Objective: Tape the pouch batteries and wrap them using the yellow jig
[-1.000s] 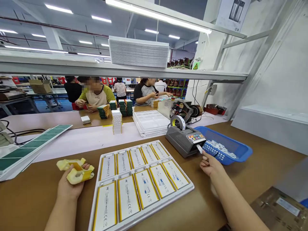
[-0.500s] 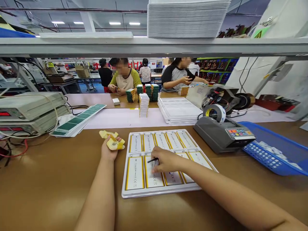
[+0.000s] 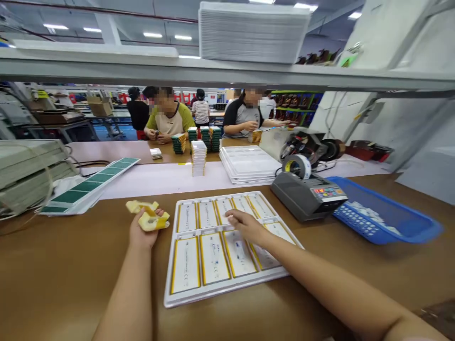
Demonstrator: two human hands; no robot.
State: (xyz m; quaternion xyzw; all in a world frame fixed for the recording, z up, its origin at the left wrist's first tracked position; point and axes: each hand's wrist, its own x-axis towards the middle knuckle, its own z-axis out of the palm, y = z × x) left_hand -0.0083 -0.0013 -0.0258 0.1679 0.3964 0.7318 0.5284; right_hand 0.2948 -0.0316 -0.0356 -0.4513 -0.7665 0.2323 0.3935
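My left hand (image 3: 142,237) is closed around a soft, pale yellow foam-like piece (image 3: 153,221), left of the tray. A white plastic tray (image 3: 168,283) holds several flat white battery packs (image 3: 186,267) with yellow edges, in two rows. Above the tray's middle is my right hand (image 3: 250,229), its fingers curled together over the packs. Whatever its fingers grip is hidden. Bluish marks show on two packs of the near row, one being the second pack (image 3: 215,260) from the left.
A grey tape dispenser (image 3: 307,194) and a blue basket (image 3: 384,213) stand on the right. Behind the tray are stacked white trays (image 3: 249,163) and a pile of packs (image 3: 198,158). Green-and-white strips (image 3: 94,184) lie left. A shelf (image 3: 177,73) crosses overhead. Co-workers sit opposite.
My right hand has moved from the second near-row pack up and right over the tray; the thin black stick in its fingers no longer shows. The view has turned slightly right.
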